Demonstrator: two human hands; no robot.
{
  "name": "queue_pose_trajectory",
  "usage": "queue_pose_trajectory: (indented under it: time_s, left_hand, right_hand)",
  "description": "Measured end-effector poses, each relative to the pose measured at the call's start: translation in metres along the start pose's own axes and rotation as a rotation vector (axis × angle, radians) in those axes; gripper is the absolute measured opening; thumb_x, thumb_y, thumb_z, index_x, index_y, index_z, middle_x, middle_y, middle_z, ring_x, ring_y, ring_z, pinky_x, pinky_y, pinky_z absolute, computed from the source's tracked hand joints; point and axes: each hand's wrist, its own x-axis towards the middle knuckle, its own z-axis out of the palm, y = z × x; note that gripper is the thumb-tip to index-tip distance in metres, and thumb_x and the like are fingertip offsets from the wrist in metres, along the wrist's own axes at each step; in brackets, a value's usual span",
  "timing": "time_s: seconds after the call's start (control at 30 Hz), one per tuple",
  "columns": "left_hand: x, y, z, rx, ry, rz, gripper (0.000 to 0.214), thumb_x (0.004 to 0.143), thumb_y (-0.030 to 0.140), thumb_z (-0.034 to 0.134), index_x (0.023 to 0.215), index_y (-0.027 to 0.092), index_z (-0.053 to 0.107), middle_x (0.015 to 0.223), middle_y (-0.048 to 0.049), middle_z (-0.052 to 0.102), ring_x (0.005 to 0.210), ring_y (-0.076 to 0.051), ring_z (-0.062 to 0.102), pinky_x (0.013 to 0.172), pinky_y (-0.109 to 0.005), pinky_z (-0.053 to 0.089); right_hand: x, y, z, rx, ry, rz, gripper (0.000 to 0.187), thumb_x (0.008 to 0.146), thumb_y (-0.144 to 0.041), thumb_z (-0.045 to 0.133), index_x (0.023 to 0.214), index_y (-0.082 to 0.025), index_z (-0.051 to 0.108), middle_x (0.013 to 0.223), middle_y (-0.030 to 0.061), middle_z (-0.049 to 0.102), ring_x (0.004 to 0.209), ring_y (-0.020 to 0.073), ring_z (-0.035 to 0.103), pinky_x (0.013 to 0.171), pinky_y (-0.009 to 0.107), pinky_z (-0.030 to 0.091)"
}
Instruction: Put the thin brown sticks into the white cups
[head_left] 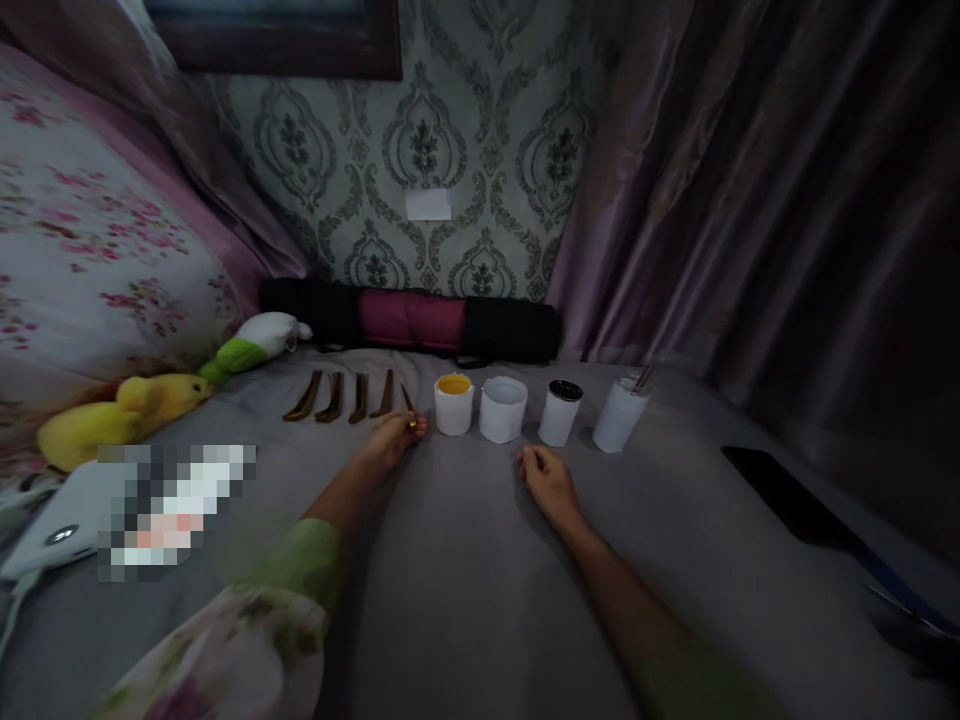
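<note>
A slim, brown, pointed strip (407, 398) is seemingly pinched in the left hand (391, 440), pointing away, just left of the white, yellow-filled cup (454, 413).

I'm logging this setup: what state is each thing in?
Left hand: closed on thin brown piece
Right hand: loosely curled
Cup with yellow inside: open, standing
Pale cup: open, standing
Dark-topped cup: standing
Rightmost container: standing, thin sticks inside
Four bent brown pieces: in a row
Black slab: lying flat
</note>
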Motion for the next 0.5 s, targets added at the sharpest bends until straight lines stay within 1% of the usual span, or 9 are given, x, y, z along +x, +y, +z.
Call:
queue_pose_trajectory:
  time_s: [0.17,0.33,0.5]
  left_hand:
    - [-0.011,-0.005,0.002,-0.063,-0.05,-0.027,0.017,0.076,0.004,0.047,0.065,0.011,0.058,0.059,-0.0047,0.06,0.051,-0.008,0.055,0.051,-0.017,0.045]
    - [-0.021,-0.011,0.004,-0.106,-0.064,-0.046,0.017,0.073,-0.004,0.048,0.068,0.009,0.058,0.062,-0.004,0.06,0.054,-0.007,0.056,0.054,-0.016,0.046]
    - [-0.029,-0.018,0.007,-0.133,-0.087,-0.055,0.019,0.074,-0.004,0.047,0.071,0.009,0.059,0.065,-0.005,0.061,0.056,-0.006,0.056,0.054,-0.015,0.047]
  right_hand:
    - [0.0,0.005,0.003,-0.015,0.02,-0.002,0.035,0.08,-0.044,0.037,0.068,-0.018,0.058,0.052,-0.0003,0.052,0.049,0.0131,0.048,0.049,0.023,0.034]
    - [0.001,0.006,0.003,-0.011,0.012,-0.005,0.036,0.08,-0.044,0.037,0.068,-0.017,0.058,0.053,0.0,0.054,0.049,0.0124,0.048,0.049,0.023,0.035]
    - [0.001,0.005,0.002,-0.007,0.004,0.018,0.037,0.08,-0.044,0.037,0.07,-0.016,0.058,0.053,0.0001,0.053,0.048,0.0121,0.047,0.048,0.022,0.034]
